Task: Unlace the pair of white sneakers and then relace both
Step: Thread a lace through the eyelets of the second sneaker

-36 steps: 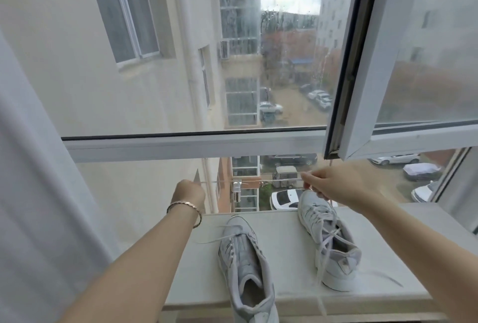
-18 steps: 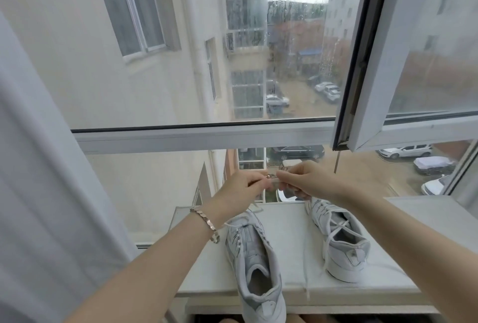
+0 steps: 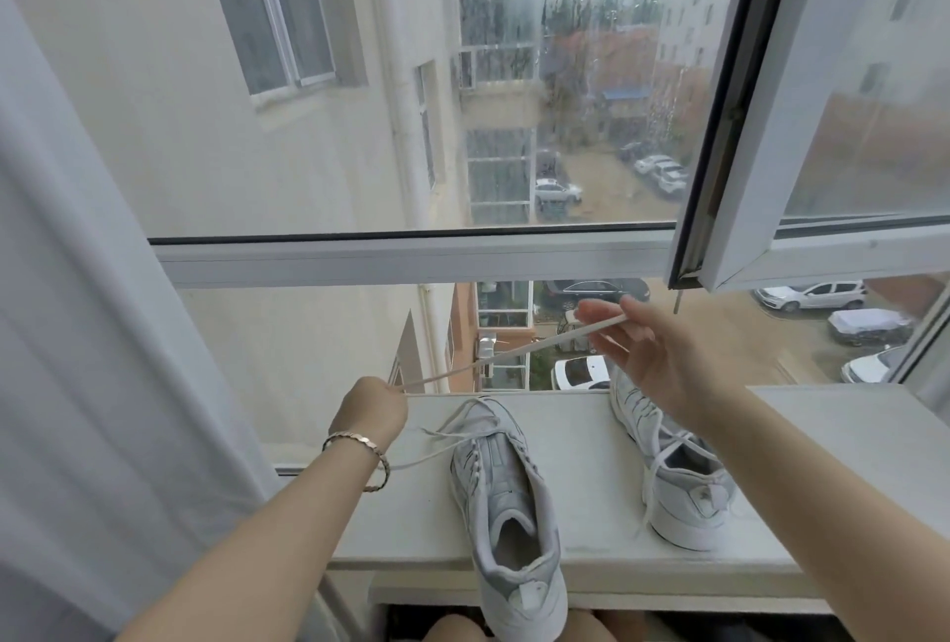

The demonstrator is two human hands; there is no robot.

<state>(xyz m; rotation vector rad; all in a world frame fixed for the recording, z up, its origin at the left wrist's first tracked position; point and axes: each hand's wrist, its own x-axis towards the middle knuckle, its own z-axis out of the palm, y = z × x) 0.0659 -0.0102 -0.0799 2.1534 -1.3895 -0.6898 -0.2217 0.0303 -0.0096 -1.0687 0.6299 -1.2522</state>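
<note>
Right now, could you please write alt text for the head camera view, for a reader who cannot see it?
The left hand and right hand hold a white shoelace taut above a windowsill. Below sit the left sneaker, largely unlaced with its heel over the front edge, and the right sneaker, loosely laced. Parked cars show outside.

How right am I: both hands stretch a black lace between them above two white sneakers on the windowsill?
Wrong in one thing: the head view shows the lace is white, not black. The left hand and right hand do stretch it between them above the two sneakers on the windowsill.
</note>
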